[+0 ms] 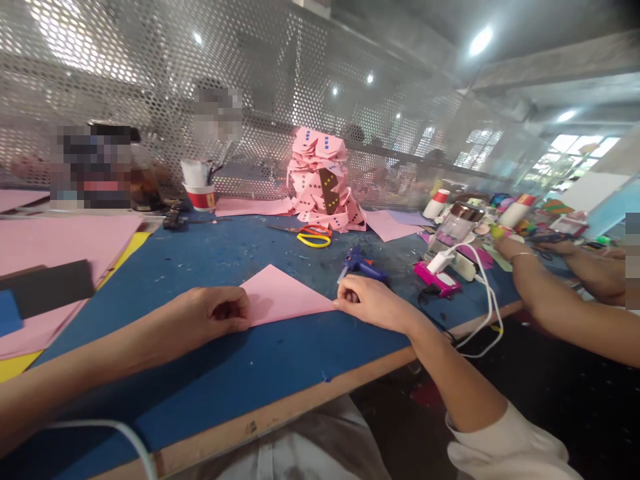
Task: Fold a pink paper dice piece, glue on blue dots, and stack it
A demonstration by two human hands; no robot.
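While your L hand (pixel 223 308) pinches the left corner of the pink paper triangle (pixel 283 297) on the blue tabletop (pixel 240 250), your R hand (pixel 373 300) grips its right corner. Back L, the red-&-white cup (pixel 200 200) holds a white cup-like item (pixel 195 175) + thin tools, blurred. Far R, a lidded clear jar (pixel 451 232); contents unclear. Bare tabletop btwn paper & wooden front edge (pixel 300 401); blue glue gun (pixel 367 265) just past R hand.

Both hands (pixel 220 308) hold paper (pixel 280 297) (pink, triangular).
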